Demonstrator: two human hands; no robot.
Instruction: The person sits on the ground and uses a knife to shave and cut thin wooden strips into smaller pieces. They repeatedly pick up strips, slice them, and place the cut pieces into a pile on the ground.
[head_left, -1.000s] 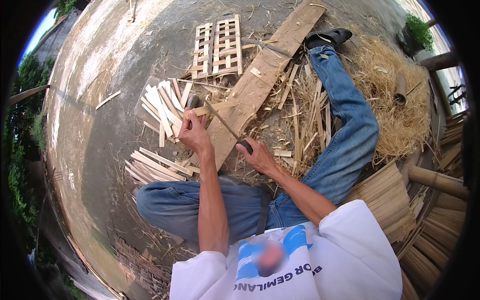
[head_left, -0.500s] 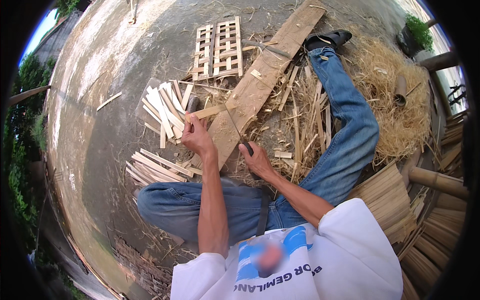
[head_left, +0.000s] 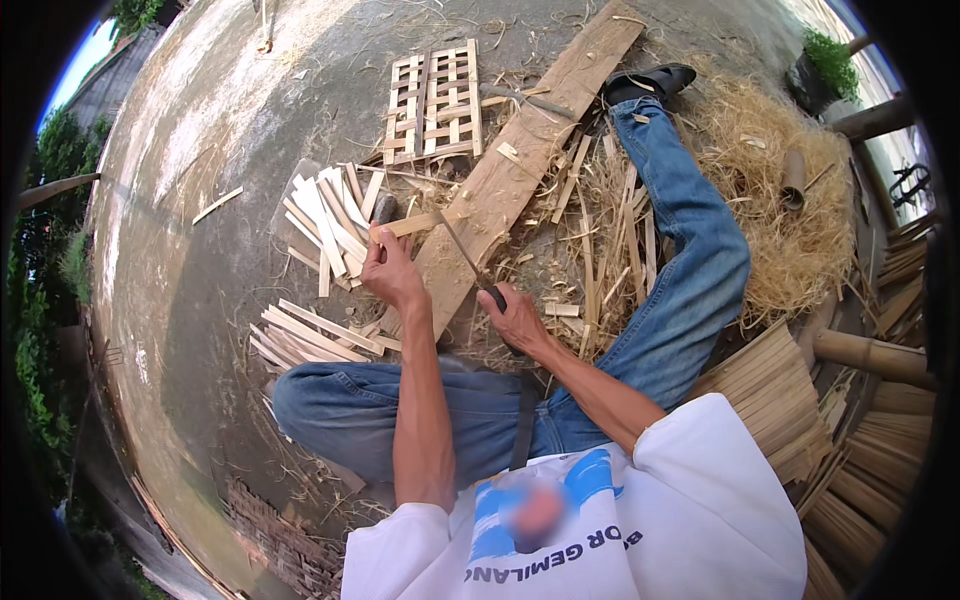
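Note:
My left hand [head_left: 396, 277] pinches the near end of a flat bamboo strip [head_left: 412, 224], whose other end reaches over a long wooden plank [head_left: 520, 165]. In my right hand [head_left: 520, 318] is the dark handle of a knife [head_left: 463, 252]. Its thin blade points up and to the left, with the tip part at the strip near the plank's left edge. Whether the edge bites into the strip is too small to tell. Left of my left hand lies a fanned pile of pale bamboo strips [head_left: 325, 222]; a second pile of strips [head_left: 310, 332] lies beside my bent knee.
A woven slat panel [head_left: 432, 105] lies on the ground beyond the piles. Shavings [head_left: 765, 190] heap up right of my outstretched leg, near a short bamboo tube [head_left: 793, 180]. Loose strips [head_left: 590, 260] lie between plank and leg. A slatted bamboo mat [head_left: 765, 400] is at my right.
The knife blade has shifted left along the bamboo strip, toward my left hand. My left hand keeps its hold in nearly the same place.

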